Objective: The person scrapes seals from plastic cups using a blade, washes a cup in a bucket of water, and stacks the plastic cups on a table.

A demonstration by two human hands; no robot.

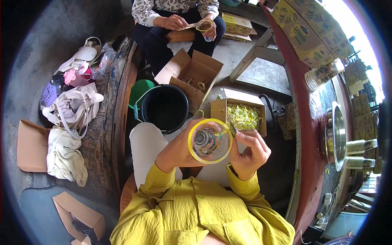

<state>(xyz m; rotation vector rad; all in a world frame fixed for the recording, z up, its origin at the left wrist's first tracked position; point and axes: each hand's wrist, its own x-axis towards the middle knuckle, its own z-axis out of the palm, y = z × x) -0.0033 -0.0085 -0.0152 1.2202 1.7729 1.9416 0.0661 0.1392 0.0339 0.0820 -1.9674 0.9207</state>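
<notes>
Yellow-rimmed clear cup (210,152), wrapped in the left hand (179,150): light and slick by the look, best held round its sides. Now, pinched by the right hand (251,155), a dark sliver (232,129), maybe metal.

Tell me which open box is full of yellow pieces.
The box just beyond the right hand. Its yellow heap sets it apart; no such heap shows in the other open boxes.

Grey concrete floor (32,45), patterned bench (102,118), daylight right
</notes>
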